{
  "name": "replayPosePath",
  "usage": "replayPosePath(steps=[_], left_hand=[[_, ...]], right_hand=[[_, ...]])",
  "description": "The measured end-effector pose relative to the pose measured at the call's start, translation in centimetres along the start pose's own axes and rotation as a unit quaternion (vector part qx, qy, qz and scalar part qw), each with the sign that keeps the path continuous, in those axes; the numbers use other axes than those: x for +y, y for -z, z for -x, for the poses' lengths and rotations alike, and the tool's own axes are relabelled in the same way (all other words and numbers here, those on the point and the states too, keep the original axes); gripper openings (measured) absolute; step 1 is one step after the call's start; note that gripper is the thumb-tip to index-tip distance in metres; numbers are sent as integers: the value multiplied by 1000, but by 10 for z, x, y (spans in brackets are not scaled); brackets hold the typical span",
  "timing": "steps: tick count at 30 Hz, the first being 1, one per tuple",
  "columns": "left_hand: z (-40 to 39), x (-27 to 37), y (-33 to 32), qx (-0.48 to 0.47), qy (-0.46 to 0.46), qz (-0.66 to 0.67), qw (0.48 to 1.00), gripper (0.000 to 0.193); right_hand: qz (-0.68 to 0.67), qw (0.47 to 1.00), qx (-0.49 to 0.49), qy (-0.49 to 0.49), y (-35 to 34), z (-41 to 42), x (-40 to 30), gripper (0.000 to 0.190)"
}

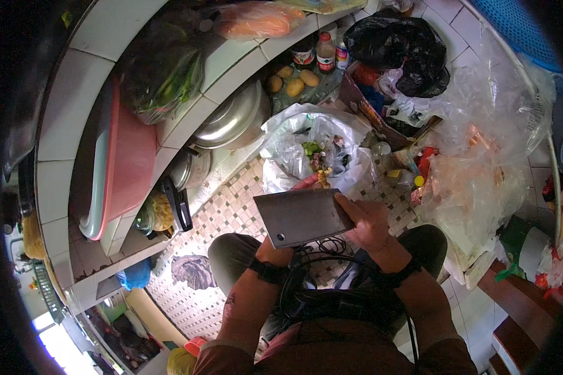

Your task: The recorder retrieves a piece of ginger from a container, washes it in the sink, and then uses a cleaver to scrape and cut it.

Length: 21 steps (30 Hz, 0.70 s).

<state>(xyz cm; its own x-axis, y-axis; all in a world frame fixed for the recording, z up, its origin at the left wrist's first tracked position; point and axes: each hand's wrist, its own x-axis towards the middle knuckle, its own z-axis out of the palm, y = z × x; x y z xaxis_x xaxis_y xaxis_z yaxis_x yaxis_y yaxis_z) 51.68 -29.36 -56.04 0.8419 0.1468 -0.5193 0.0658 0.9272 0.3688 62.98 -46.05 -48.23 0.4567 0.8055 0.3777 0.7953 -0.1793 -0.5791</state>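
Observation:
My right hand (pixel 368 220) grips a cleaver (pixel 305 218) at its right end, and the broad dark blade lies across in front of me. A hole shows in the blade's lower left corner. Most of my left hand (pixel 305 183) is hidden under the blade; its fingertips show past the far edge. There it holds a small knobby yellowish piece of root, possibly ginger (pixel 324 178). Just beyond, on the floor, stands a white plastic bag (pixel 281 173) with its mouth spread, holding green and brown food scraps and clear plastic.
Metal pots (pixel 234 117), potatoes (pixel 295 86) and bottles (pixel 326 51) stand under the tiled counter at the left and back. To the right are a cardboard box (pixel 370 105) with a black bag (pixel 399 47) and heaped clear plastic bags (pixel 478 183). A dark cloth (pixel 192 272) lies on the tiled floor.

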Motion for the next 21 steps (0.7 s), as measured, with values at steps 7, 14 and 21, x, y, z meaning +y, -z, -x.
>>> replayPosePath(steps=[7,14,21], left_hand=[[0,0,30,-12,67,67,995,38],[-13,-6,48,-56,154,147,975,34],[11,12,3,-32,16,26,999,47]], right_hand=[[-14,1000,13,6,-5,-2,-7,53],[-54,998,7,-4,-2,-6,-7,57],[-37,999,0,-8,-1,-2,0,55]])
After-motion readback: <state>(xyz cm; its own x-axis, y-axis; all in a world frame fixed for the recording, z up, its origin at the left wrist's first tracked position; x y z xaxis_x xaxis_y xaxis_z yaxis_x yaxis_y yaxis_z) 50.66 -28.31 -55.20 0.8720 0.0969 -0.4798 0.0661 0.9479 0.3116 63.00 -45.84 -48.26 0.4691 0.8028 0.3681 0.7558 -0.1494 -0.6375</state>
